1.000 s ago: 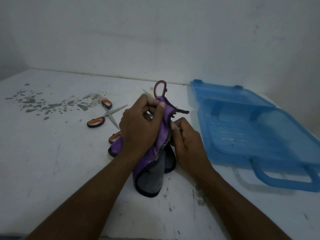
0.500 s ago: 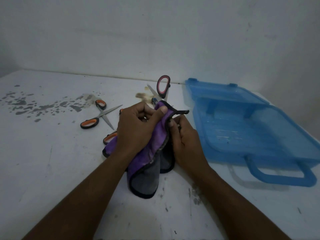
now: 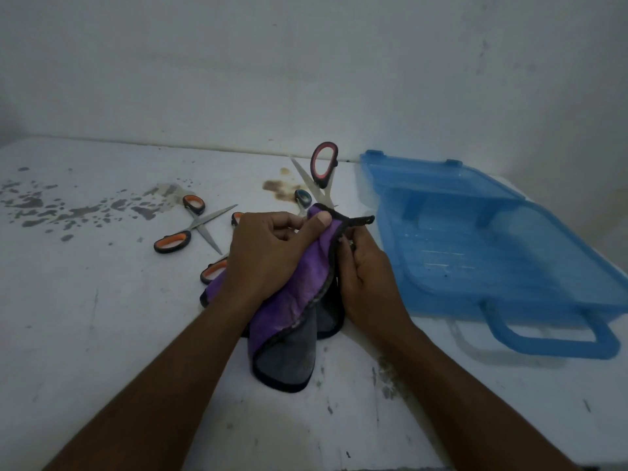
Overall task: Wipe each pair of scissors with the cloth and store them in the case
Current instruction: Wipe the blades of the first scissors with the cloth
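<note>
My left hand (image 3: 268,256) is closed on a purple and grey cloth (image 3: 289,334), which is wrapped around the blades of the red-handled scissors (image 3: 324,163). Their handle sticks up above the cloth. My right hand (image 3: 367,270) is closed against the other side of the cloth and grips the scissors' lower part, which is hidden. Orange-handled scissors (image 3: 190,226) lie open on the table to the left. A second orange handle (image 3: 214,270) shows beside my left wrist. A blue-handled pair (image 3: 302,198) lies behind my hands, partly hidden. The open blue plastic case (image 3: 509,300) lies on the right.
The white table (image 3: 102,334) has dark stains at the far left (image 3: 51,209) and a brown stain (image 3: 275,186) behind my hands. A white wall stands close behind the table. The case's carry handle (image 3: 543,345) points toward me.
The red-handled scissors have come further up out of the cloth, so more of the handle and blade shows above my left thumb. Both hands keep their grip.
</note>
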